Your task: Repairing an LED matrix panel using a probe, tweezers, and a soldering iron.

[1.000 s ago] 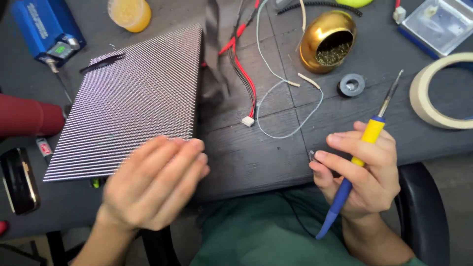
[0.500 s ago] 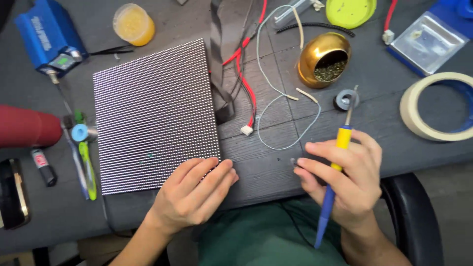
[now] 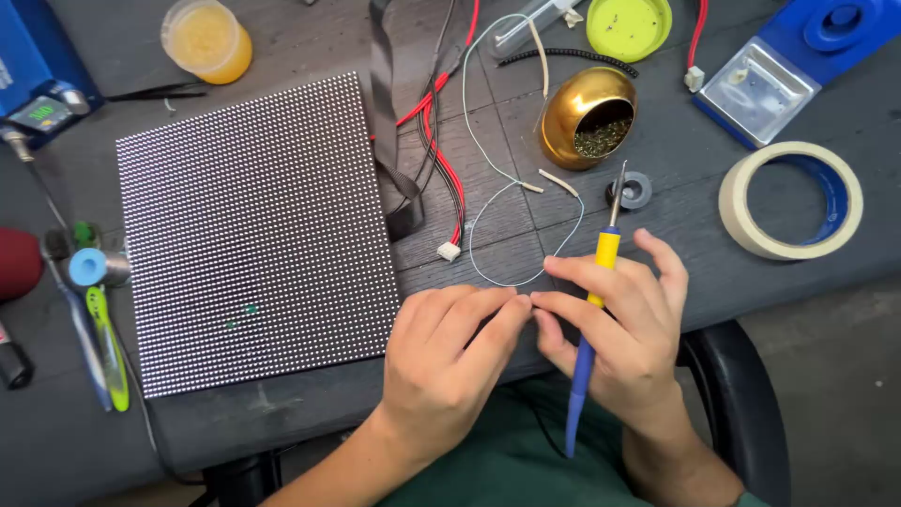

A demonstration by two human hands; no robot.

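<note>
My right hand grips a soldering iron with a yellow collar and blue handle, its tip pointing up toward a small grey ring. My left hand rests at the table's front edge, its fingertips meeting those of my right hand; whether something tiny is pinched between them I cannot tell. A thin white wire loops just above both hands. To the left lies a square LED matrix panel, flat on the table, with red and black wires along its right side.
A gold tip-cleaner pot sits beyond the wire loop. A tape roll lies at right, a blue-and-clear box behind it. A yellow jar, a blue meter and hand tools lie left.
My left hand slid right off the panel's corner to meet my right hand's fingers. The view moved closer and the panel now lies squarer on the table.
</note>
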